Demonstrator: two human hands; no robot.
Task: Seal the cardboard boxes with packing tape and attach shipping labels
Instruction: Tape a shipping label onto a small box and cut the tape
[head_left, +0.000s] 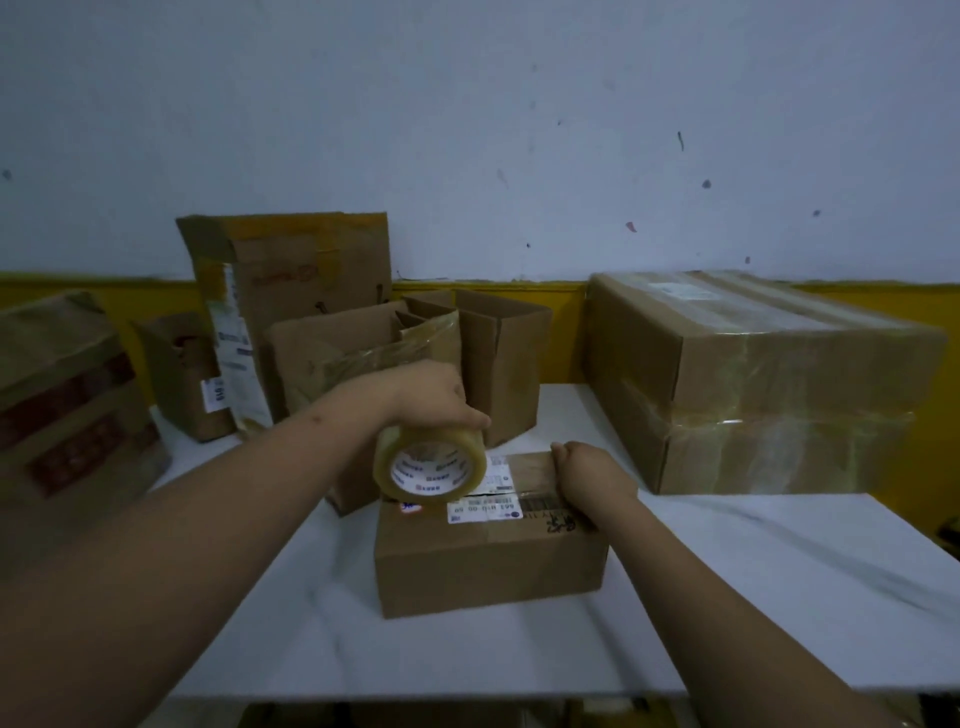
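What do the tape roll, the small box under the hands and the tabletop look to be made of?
Tape roll: clear, glossy plastic film with a yellowish tint, on a white printed core, probably card. Small box: matte brown cardboard, creased edges. Tabletop: smooth white surface with faint grey veins, marble or laminate; cannot tell.
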